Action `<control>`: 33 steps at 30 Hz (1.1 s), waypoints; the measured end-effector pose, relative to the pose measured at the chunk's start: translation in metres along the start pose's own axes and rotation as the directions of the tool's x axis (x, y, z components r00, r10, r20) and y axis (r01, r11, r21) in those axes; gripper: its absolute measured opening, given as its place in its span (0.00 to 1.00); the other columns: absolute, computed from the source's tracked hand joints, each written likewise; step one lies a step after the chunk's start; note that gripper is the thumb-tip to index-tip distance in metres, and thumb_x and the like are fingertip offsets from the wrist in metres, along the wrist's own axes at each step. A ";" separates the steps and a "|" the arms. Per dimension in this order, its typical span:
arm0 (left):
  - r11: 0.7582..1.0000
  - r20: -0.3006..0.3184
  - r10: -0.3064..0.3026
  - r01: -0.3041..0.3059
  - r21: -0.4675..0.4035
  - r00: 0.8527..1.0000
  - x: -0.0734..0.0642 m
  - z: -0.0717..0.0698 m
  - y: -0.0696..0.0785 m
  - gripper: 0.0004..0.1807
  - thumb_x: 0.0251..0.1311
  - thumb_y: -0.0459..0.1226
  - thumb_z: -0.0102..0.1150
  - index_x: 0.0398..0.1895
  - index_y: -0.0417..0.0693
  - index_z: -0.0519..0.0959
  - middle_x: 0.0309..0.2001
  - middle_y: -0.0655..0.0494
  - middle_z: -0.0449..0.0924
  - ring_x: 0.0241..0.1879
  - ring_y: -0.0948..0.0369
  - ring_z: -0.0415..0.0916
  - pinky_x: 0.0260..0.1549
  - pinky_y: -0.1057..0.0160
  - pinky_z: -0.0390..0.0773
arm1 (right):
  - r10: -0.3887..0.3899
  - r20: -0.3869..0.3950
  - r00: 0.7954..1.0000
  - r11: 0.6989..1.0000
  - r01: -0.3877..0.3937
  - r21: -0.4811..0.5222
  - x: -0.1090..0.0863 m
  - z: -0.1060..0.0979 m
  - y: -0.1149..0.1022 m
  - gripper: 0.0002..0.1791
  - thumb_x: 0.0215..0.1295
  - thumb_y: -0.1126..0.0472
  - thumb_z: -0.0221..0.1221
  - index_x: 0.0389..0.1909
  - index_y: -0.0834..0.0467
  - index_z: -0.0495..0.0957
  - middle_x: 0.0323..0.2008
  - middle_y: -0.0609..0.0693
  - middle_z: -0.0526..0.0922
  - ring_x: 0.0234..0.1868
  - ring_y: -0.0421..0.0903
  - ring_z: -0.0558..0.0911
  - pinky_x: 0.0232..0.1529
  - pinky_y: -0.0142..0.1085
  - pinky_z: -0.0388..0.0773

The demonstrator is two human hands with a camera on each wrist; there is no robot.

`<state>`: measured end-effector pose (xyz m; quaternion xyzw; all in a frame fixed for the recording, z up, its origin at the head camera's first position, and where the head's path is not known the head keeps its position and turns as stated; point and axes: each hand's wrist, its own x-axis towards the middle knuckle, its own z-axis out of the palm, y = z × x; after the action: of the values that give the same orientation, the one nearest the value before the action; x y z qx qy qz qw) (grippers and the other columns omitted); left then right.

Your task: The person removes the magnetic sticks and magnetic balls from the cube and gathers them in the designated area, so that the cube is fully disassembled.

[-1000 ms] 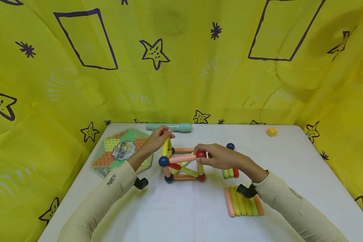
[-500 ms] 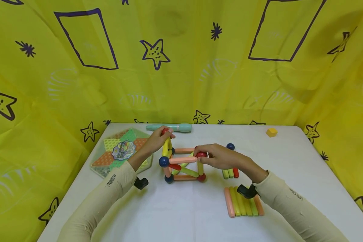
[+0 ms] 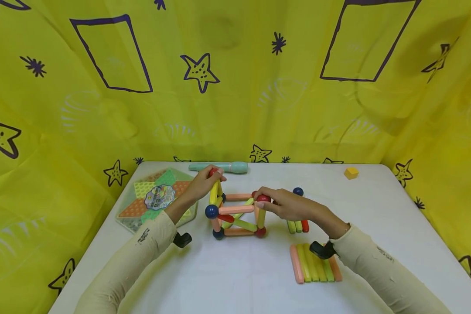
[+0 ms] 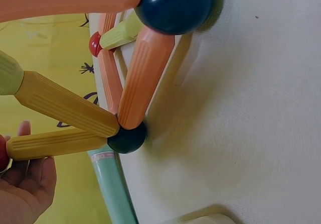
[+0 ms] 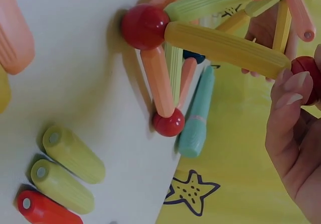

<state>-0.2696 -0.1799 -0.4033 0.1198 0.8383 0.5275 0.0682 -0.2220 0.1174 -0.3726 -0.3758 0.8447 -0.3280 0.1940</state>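
1. A yellow curtain printed with dark stars surrounds the white desk.
2. A flat, clear hexagonal box with coloured triangles lies at the desk's left.
3. An open frame of ribbed pink, yellow, lime and red rods joined by balls stands mid-desk, between the hands.
4. The left hand pinches a glossy red ball atop the frame's yellow rods. The right hand, apart from it, grips another red ball at a yellow rod's upper end; the front pink rod stops just short of that ball.
5. A teal tube lies along the back edge.
6. Six pink, yellow, lime and orange rods lie side by side, near right.
7. Beyond them lie two lime rods and a red one.
8. A small yellow cube sits back right.
9. A blue ball rests behind the right hand.
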 end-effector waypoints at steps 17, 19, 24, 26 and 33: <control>1.000 0.003 -0.007 0.007 -0.014 1.000 -0.002 -0.001 -0.003 0.26 0.77 0.55 0.42 0.58 0.43 0.71 0.54 0.40 0.81 0.59 0.41 0.74 0.63 0.46 0.67 | 0.012 -0.003 1.000 0.992 -0.011 0.124 -0.007 0.001 0.009 0.17 0.80 0.51 0.47 0.58 0.57 0.71 0.40 0.55 0.79 0.24 0.54 0.77 0.28 0.35 0.76; 1.000 0.002 -0.007 0.007 -0.008 1.000 -0.002 -0.001 -0.003 0.25 0.77 0.55 0.42 0.58 0.43 0.71 0.54 0.41 0.82 0.59 0.42 0.74 0.62 0.47 0.68 | 0.020 -0.002 1.000 0.991 -0.019 0.130 -0.008 0.002 0.011 0.16 0.80 0.52 0.47 0.58 0.56 0.71 0.40 0.53 0.79 0.24 0.53 0.77 0.28 0.35 0.75; 1.000 0.003 -0.005 0.005 -0.015 1.000 -0.002 -0.001 -0.003 0.24 0.77 0.53 0.43 0.58 0.42 0.71 0.55 0.39 0.81 0.59 0.41 0.74 0.61 0.48 0.68 | 0.035 -0.010 0.999 0.991 -0.033 0.131 -0.011 0.004 0.017 0.15 0.80 0.51 0.48 0.58 0.54 0.72 0.40 0.51 0.78 0.24 0.51 0.78 0.29 0.34 0.74; 1.000 0.004 -0.003 0.003 -0.025 1.000 -0.002 -0.001 -0.002 0.24 0.77 0.53 0.43 0.58 0.42 0.71 0.55 0.39 0.81 0.59 0.40 0.74 0.62 0.47 0.68 | 0.039 -0.016 0.999 0.989 -0.036 0.143 -0.013 0.005 0.018 0.16 0.80 0.51 0.49 0.60 0.53 0.70 0.41 0.53 0.78 0.25 0.54 0.79 0.30 0.35 0.75; 1.000 0.002 0.002 -0.002 -0.014 1.000 -0.002 0.000 -0.001 0.24 0.78 0.53 0.42 0.57 0.42 0.71 0.54 0.41 0.82 0.57 0.42 0.75 0.60 0.48 0.69 | 0.028 -0.097 0.995 0.969 -0.004 0.248 -0.021 0.002 0.031 0.21 0.73 0.55 0.59 0.61 0.59 0.70 0.47 0.56 0.82 0.38 0.56 0.82 0.41 0.41 0.82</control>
<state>-0.2675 -0.1809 -0.4042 0.1207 0.8343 0.5334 0.0695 -0.2229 0.1481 -0.3940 -0.3250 0.8089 -0.4474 0.1996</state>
